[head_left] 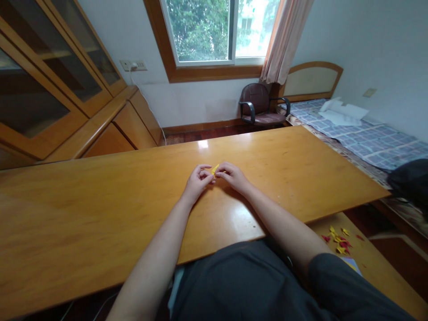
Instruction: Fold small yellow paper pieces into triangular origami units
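A small folded piece of yellow paper (215, 169) is pinched between the fingertips of both my hands, just above the middle of the long wooden table (100, 200). My left hand (197, 180) has its fingers curled and grips the paper's left side. My right hand (232, 175) pinches its right side, fingers closed. Both forearms reach forward over the table's near edge.
Several small red and yellow folded paper pieces (339, 240) lie on a lower wooden surface at the right. A brown armchair (262, 104) stands under the window. A bed (368, 133) runs along the right wall. Wooden glass-door cabinets (60, 89) line the left.
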A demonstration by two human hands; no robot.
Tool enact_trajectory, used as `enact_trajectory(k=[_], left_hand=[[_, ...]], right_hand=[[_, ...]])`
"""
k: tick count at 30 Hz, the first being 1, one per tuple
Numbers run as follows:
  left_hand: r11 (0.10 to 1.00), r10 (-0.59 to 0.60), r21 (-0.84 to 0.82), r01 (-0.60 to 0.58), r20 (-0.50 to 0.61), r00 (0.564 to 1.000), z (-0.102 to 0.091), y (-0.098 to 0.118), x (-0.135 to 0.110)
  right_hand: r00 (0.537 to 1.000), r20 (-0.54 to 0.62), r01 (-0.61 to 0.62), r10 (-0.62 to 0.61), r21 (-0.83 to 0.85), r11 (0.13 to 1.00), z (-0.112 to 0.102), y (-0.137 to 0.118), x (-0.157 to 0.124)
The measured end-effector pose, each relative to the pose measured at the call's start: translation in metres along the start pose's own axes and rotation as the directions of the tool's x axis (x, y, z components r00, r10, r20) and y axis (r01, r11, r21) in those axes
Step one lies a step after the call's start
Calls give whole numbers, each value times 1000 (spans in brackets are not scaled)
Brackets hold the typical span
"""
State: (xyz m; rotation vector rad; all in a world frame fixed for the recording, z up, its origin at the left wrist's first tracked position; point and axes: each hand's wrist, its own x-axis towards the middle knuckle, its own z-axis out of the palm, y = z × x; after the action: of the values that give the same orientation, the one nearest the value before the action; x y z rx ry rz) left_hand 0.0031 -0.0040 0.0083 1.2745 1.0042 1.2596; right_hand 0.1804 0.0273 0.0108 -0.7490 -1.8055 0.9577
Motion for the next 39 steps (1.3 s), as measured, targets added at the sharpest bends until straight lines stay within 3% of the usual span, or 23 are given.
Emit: enact_trajectory(k=[9, 16, 22, 26, 39], left_hand=[[997, 41, 59, -42, 4, 999, 0, -2, 2], [978, 163, 136, -156, -45, 986, 1, -4, -1], [875, 291, 412, -254, -27, 956, 2, 3, -6], [796, 410, 503, -336, -40, 911, 4, 9, -7], [770, 481, 507, -387, -61, 875, 5, 1, -3]], right_hand=[[999, 35, 4, -3, -31, 1000, -1, 0, 1], [998, -68, 7, -8, -14, 1000, 0, -1, 1], [995, -92, 45, -47, -25, 999, 1, -2, 1], [992, -101, 73, -80, -66, 995, 2, -3, 2], [990, -131, 44, -50, -43, 998, 9, -5, 3]])
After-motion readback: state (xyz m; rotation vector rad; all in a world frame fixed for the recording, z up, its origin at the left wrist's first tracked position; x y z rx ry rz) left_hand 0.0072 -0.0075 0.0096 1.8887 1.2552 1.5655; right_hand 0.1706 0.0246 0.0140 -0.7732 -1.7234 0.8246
